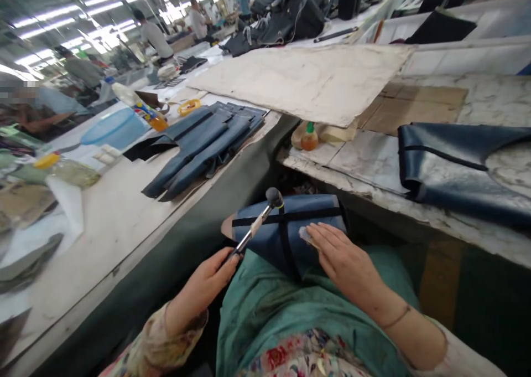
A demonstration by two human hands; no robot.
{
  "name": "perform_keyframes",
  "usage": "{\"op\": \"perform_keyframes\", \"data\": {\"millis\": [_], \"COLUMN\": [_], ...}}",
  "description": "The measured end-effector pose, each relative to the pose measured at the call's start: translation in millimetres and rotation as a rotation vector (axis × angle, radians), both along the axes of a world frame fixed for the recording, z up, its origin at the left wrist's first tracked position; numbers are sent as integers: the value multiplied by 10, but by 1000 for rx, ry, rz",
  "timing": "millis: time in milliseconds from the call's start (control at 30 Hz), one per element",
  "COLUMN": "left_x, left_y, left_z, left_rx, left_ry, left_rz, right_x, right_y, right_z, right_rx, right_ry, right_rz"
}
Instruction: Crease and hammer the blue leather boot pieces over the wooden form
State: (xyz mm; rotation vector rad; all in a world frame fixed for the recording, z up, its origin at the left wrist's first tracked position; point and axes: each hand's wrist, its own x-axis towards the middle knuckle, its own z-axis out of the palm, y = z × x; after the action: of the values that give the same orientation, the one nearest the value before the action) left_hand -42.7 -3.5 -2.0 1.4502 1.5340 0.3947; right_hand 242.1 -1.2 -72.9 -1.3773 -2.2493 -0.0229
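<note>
My left hand (216, 274) is closed round the handle of a hammer (256, 226) with a dark round head. The head is over a dark blue leather piece (305, 205), which has black strips crossing on it. This piece lies over a rounded form in front of my lap, and a tan end (228, 227) of the form shows at the left. My right hand (344, 258) rests on the leather's right side, its fingers together over a small pale, translucent piece (307, 235) whose kind I cannot make out.
Blue leather pieces (207, 139) are stacked on the left table; another blue piece (464, 166) lies on the right bench. A small green-topped bottle (309, 138) stands near the bench corner. Behind are a large pale board (302, 78), an orange-drink bottle (141, 108) and several people.
</note>
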Motion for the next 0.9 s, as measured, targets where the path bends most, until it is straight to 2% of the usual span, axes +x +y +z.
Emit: {"op": "perform_keyframes", "data": {"millis": [67,133,200,333,500,667,800,900], "left_x": [-26,-25,-22,-35,-42,-4,7,23], "left_y": [-154,-237,-274,-298,-329,-315,-271,-197], "left_z": [-60,-113,-174,-262,-232,-231,-219,-230], "left_rx": [-5,69,119,106,172,93,185,179], "left_ry": [-34,-14,69,195,63,145,43,81], "left_rz": [63,85,38,-48,69,-48,72,40], "right_x": [5,10,10,1,-6,-10,-10,-18], "right_y": [-5,-6,-8,-15,-20,-22,-27,-32], "right_z": [-12,-15,-14,-16,-12,-6,-6,-11], "right_rx": [-33,-62,-71,-61,-31,-4,5,30], "right_ry": [10,30,53,67,36,21,19,14], "right_rz": [4,6,0,-5,-7,3,3,-1]}}
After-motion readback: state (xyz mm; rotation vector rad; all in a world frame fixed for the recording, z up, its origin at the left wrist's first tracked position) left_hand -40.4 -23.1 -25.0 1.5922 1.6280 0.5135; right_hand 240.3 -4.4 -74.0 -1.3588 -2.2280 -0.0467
